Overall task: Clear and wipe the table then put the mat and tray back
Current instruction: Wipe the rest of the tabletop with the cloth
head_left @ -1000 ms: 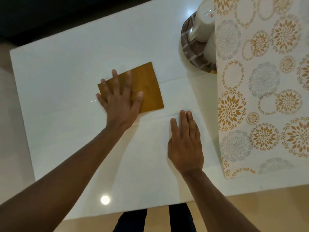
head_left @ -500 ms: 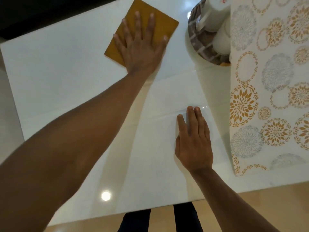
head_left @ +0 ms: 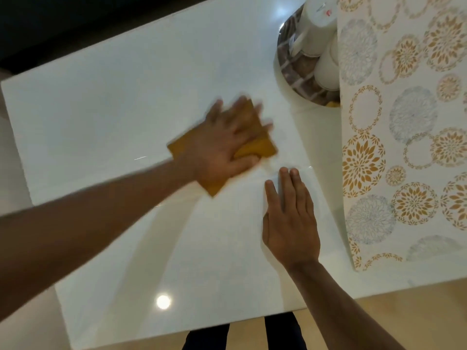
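Wiping with your left hand (head_left: 225, 145) flat, fingers straight and pressing the orange cloth (head_left: 257, 147) onto the white surface (head_left: 113, 109), you are working just beside your right hand (head_left: 290, 218), which is lying flat and empty on the same surface, fingers straight. The cloth is sitting mid-surface; the mat (head_left: 409, 137) is lying pushed aside along the right edge, and the tray (head_left: 298, 72) is sitting at the far right corner, partly under the mat's edge, carrying two white containers (head_left: 316, 29). Main risk as I'm reading it: you are only pressing the cloth, not gripping it, so a fast stroke could be letting it bunch or slip out from under your palm. One corner is already looking folded near the thumb. Second risk: a wide stroke toward the far right could be knocking the tray or catching the mat edge, and the tall containers are looking tippy. The mat may be overhanging the surface on the right; I cannot tell, since the frame is cutting it off. The left hand and cloth are motion-blurred, so the fingertip positions are hard to make out. The tray's right side is hidden under the mat, and a small yellow item at its rim is too small to identify.
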